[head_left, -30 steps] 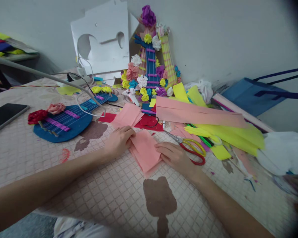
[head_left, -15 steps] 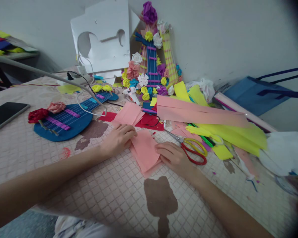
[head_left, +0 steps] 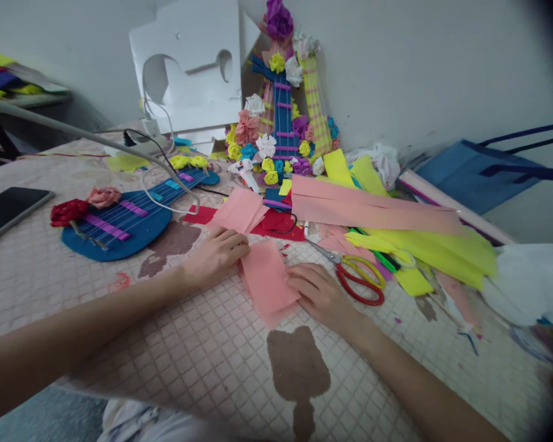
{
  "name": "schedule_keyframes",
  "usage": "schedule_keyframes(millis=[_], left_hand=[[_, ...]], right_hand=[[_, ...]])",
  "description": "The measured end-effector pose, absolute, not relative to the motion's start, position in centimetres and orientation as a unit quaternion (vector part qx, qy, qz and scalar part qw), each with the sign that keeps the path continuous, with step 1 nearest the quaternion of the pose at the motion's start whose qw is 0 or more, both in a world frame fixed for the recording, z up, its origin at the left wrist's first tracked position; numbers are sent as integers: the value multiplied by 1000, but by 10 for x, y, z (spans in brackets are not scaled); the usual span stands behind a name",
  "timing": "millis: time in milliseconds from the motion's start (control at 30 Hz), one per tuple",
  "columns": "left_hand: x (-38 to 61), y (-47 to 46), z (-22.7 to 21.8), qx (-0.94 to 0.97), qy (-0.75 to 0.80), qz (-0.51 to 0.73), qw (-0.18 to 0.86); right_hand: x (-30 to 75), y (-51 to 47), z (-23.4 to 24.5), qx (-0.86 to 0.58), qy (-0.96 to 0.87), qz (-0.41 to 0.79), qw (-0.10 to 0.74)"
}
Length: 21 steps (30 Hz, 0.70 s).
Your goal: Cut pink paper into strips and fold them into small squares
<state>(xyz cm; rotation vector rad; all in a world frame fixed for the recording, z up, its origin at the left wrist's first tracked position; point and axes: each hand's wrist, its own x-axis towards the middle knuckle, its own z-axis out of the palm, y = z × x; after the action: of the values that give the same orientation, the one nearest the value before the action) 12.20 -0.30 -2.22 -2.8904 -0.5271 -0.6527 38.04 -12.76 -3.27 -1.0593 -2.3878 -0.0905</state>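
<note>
Pink crepe paper pieces [head_left: 268,281], stacked in a small rectangle, lie on the tablecloth between my hands. My left hand [head_left: 217,256] pinches their upper left edge with its fingers curled together. At the right edge, my right hand [head_left: 320,293] holds the same pieces between thumb and fingers. A second stack of pink paper [head_left: 238,210] rests just beyond my left hand, partly over a red strip [head_left: 201,215]. Close to my right hand lie scissors [head_left: 360,283] with one red and one yellow handle loop.
At left are a blue paper guitar [head_left: 120,230] and a phone [head_left: 11,212]. A glue gun [head_left: 244,173] with a cord sits behind, near decorated guitars [head_left: 283,116] against the wall. Long pink strips [head_left: 373,205] and yellow paper [head_left: 451,255] spread to the right. A pale cable arches above the left side.
The pink pieces have shifted slightly between my hands, and their edges look more closely lined up. My left hand has moved a little to the left.
</note>
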Motion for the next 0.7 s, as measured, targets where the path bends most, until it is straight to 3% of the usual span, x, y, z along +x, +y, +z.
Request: schedule_keyframes(millis=[233,700], left_hand=[[125,0,-17,-978,-72,-184,72],[129,-6,-14,-982,-74,-104,141]], right_hand=[[377,-127,-24,-371,-897,-40,238],[386,-132,-28,-400,-895,-38,195]])
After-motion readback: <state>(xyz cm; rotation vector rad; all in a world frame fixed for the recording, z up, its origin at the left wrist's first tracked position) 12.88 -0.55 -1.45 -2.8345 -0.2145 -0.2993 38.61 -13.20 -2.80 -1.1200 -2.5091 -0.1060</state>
